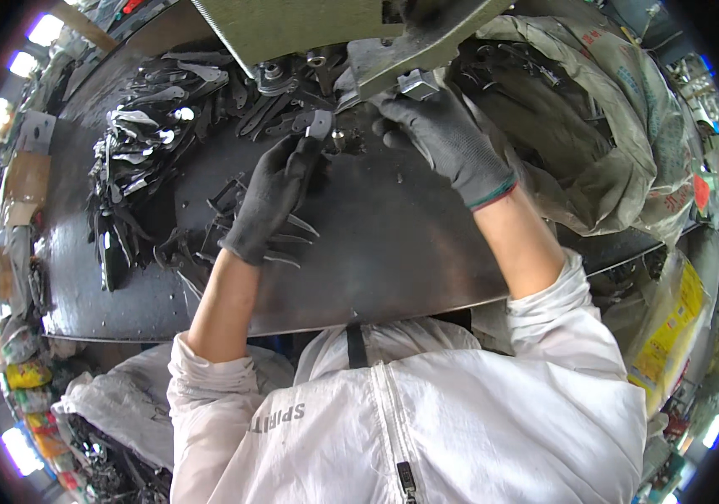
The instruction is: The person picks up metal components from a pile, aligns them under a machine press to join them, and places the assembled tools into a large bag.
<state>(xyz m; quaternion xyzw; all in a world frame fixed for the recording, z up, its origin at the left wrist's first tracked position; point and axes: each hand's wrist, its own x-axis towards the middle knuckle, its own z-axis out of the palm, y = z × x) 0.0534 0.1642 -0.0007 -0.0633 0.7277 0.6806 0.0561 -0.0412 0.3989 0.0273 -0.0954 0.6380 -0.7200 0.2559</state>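
My left hand (269, 197), in a dark grey knitted glove, is closed on a small dark metal part (320, 124) with a rounded, hooked end. That part is pinched between thumb and fingers, just left of a small upright pin (338, 134) on the dark metal worktable (376, 227). My right hand (456, 143), gloved alike, is up beneath the machine's arm (401, 60), its fingers curled next to a shiny metal block (417, 85). The arm partly hides those fingertips, and what they grip cannot be made out. Several thin curved metal pieces (292, 239) lie beside my left wrist.
Piles of dark metal parts (137, 151) cover the table's left and back. The green machine body (309, 29) overhangs the far middle. At the right, an open woven sack (628, 168) contains more parts. A yellow-printed bag (670, 328) is below it. The table's front edge (376, 319) runs before me.
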